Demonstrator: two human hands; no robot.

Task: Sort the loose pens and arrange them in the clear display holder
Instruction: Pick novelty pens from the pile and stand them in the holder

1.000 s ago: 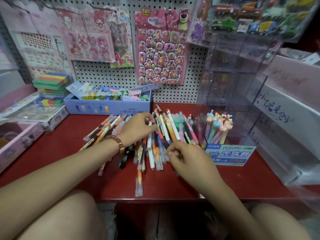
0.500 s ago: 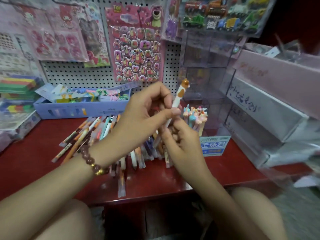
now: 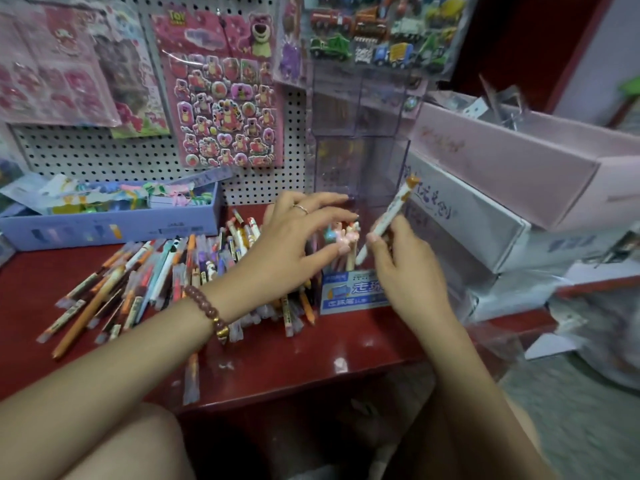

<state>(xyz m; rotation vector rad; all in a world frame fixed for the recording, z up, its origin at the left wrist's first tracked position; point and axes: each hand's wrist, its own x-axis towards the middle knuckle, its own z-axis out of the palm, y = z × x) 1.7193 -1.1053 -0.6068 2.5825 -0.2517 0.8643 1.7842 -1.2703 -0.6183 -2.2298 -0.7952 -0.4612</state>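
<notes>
**Sorting barely begun, one pen going in**

Loose pens (image 3: pixel 166 271) lie heaped left of the holder (image 3: pixel 381 161), so most of the job looks undone. The left hand (image 3: pixel 294 244) reaches over the holder's front slot with its fingers spread wide and straight, gripping nothing; I cannot tell whether they touch its wall. In that slot a few topper pens (image 3: pixel 341 235) stand upright, the part already done. Just right of them the right hand (image 3: pixel 405 268) pinches a white pen (image 3: pixel 391 213), tilted tip-down toward the slot and not yet in.
</notes>
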